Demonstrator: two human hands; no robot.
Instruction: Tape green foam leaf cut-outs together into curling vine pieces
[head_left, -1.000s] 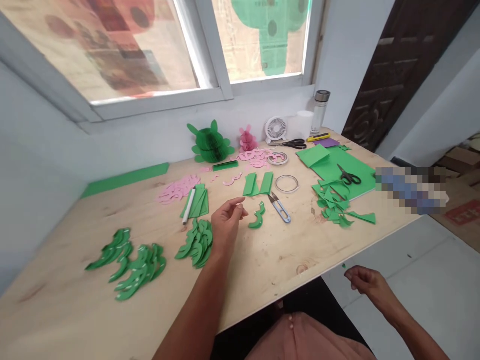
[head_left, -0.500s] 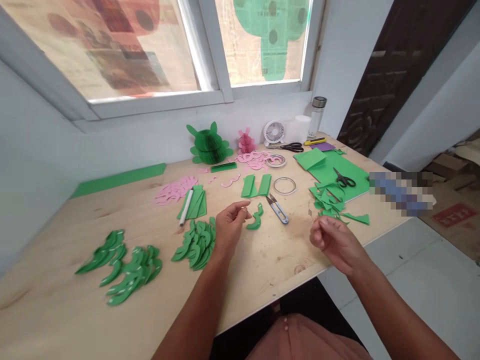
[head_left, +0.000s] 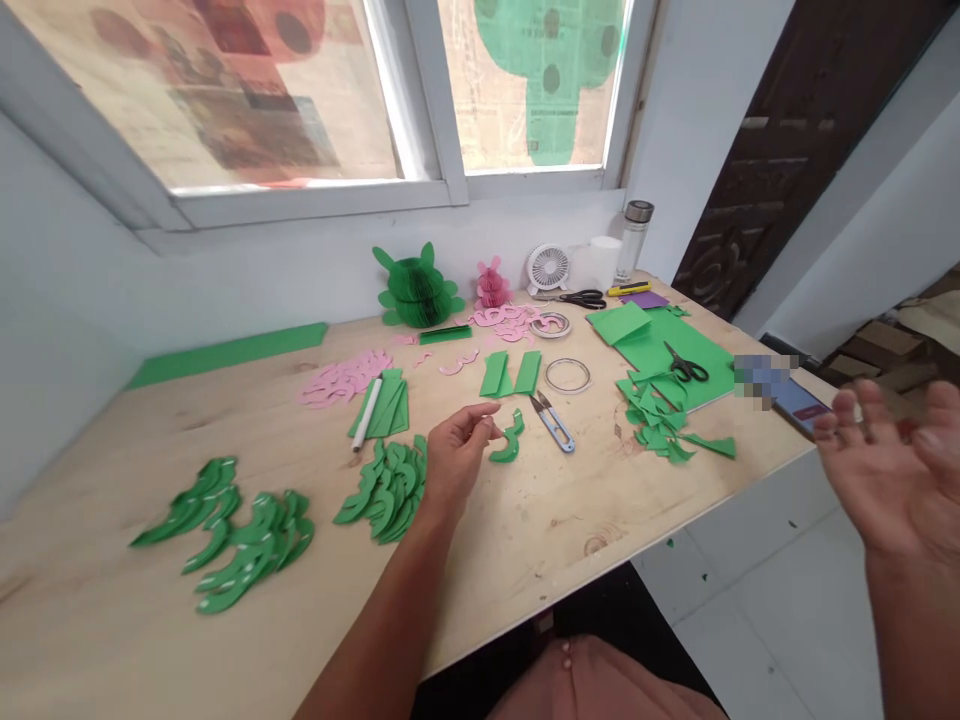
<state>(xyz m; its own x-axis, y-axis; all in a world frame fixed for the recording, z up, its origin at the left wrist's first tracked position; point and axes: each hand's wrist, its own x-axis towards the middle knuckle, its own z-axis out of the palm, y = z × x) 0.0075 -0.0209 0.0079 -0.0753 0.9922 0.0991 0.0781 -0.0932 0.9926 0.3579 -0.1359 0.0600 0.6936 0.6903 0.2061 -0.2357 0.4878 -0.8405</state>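
My left hand (head_left: 456, 455) hovers over the wooden table (head_left: 540, 520) with its fingers curled loosely and thumb and forefinger pinched; nothing is visible between them. A curved green paper piece (head_left: 507, 444) lies just right of its fingertips, and a pile of green curved cut-outs (head_left: 386, 487) lies just left of it. Small thread snips (head_left: 553, 421) rest further right. My right hand (head_left: 892, 470) is raised off the table's right edge, palm up, fingers spread, slightly blurred, holding nothing.
More green cut-outs (head_left: 225, 535) lie at the left. Pink cut-outs (head_left: 341, 378), folded green strips (head_left: 511, 372), a tape ring (head_left: 567, 374), green scraps (head_left: 660, 420), a green sheet with scissors (head_left: 684, 364), paper models (head_left: 416, 283), a fan (head_left: 547, 268) and a bottle (head_left: 630, 238) stand behind.
My right hand rose from below the table edge, came over the table with fingers closed, then swung out to the right and opened. The left hand has barely moved.
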